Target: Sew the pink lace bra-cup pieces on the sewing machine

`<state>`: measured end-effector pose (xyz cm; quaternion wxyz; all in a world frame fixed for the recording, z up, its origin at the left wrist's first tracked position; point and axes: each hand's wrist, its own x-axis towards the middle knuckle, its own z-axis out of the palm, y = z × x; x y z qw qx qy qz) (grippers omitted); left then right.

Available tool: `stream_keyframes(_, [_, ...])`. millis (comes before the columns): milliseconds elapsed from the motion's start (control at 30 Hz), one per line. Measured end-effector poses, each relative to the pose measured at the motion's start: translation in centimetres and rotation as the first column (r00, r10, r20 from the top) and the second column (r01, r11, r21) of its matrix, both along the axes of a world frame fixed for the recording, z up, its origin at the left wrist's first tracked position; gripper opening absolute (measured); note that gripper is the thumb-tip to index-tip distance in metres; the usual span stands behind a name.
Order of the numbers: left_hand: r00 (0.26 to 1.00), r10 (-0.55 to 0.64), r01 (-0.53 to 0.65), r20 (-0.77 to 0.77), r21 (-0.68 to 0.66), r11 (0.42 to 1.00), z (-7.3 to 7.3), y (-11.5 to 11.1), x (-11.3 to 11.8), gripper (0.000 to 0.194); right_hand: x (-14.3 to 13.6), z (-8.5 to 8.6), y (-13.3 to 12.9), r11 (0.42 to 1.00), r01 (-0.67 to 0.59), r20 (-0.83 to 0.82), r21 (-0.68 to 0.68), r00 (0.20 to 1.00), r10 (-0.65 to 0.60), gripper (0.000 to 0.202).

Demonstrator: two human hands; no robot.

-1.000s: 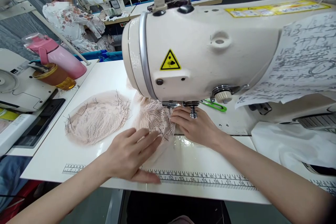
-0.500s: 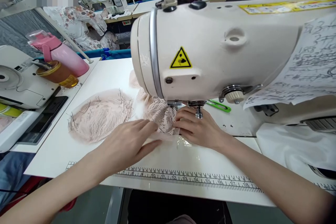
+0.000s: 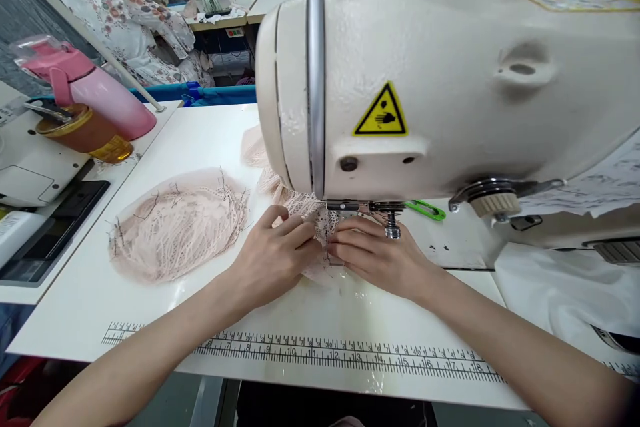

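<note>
Pale pink lace fabric lies bunched under the head of a white sewing machine, with dark thread along its edge. My left hand is closed on the lace just left of the needle area, fingers curled and thumb hidden beneath. On the other side, my right hand is closed on the same lace edge, its fingers pressed together beside the presser foot. The machine head hides the needle and part of the lace. A separate round lace piece with loose dark threads rests flat to the left.
A printed ruler scale runs along the table's front edge. Behind the right hand lies a green thread snipper. At the left stand a pink bottle, an amber cup and a phone-like dark slab. A person sits beyond.
My left hand has curled its fingers, going from stretched flat on the lace to gripping it close to the right hand. The view has shifted nearer to the machine.
</note>
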<state>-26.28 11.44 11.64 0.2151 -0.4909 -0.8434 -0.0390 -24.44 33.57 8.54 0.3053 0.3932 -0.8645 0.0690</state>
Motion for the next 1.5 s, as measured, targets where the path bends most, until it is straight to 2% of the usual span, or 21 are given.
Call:
stream_keyframes(67, [0.999, -0.002, 0.001, 0.043, 0.027, 1.000, -0.6, 0.1, 0.0, 0.025, 0.0, 0.3, -0.1, 1.000, 0.006, -0.017, -0.011, 1.000, -0.007, 0.017])
stream_keyframes(200, [0.993, -0.024, 0.022, 0.116, 0.019, 1.000, -2.2, 0.3, 0.1, 0.040, 0.0, 0.4, -0.2, 1.000, 0.002, -0.036, -0.011, 0.999, -0.003, 0.016])
stream_keyframes(300, [0.991, -0.021, 0.024, 0.130, -0.017, 1.000, -2.9, 0.3, 0.1, 0.044, -0.1, 0.3, -0.2, 1.000, -0.016, -0.037, -0.026, 0.999, 0.015, 0.015])
stream_keyframes(433, [0.987, -0.017, 0.022, 0.162, -0.026, 0.999, -2.7, -0.1, -0.1, 0.044, -0.2, -0.6, -0.4, 0.996, -0.058, 0.003, -0.073, 0.998, 0.059, 0.017])
stream_keyframes(533, [0.973, -0.051, 0.058, 0.227, -0.024, 0.998, -2.4, -0.6, -0.7, 0.046, -0.2, -1.2, -0.6, 0.993, -0.104, 0.055, -0.046, 0.993, 0.107, 0.018])
stream_keyframes(767, [0.948, -0.118, 0.129, 0.295, -0.018, 0.992, -2.2, -1.7, -2.2, 0.051, 0.1, -1.2, -1.4, 0.993, -0.111, 0.095, -0.042, 0.989, 0.114, 0.021])
stream_keyframes(900, [0.943, -0.098, 0.112, 0.318, -0.023, 0.993, -2.1, -1.8, -2.4, 0.060, 0.0, -1.4, -1.6, 0.994, -0.103, 0.140, -0.035, 0.984, 0.107, 0.023])
stream_keyframes(1100, [0.945, -0.067, 0.080, 0.320, -0.027, 0.996, -2.1, -1.8, -2.5, 0.069, -0.3, -1.4, -1.7, 0.995, -0.098, 0.116, -0.031, 0.988, 0.101, 0.023])
stream_keyframes(1300, [0.951, -0.037, 0.051, 0.308, -0.036, 0.998, -2.2, -1.5, -2.3, 0.069, -0.4, -1.7, -1.5, 0.997, -0.069, 0.149, -0.043, 0.986, 0.075, 0.023])
stream_keyframes(1500, [0.970, 0.010, 0.003, 0.243, -0.053, 0.999, -2.5, -1.2, -2.0, 0.063, -0.6, -1.1, -1.3, 0.997, -0.075, 0.083, -0.005, 0.994, 0.075, 0.026])
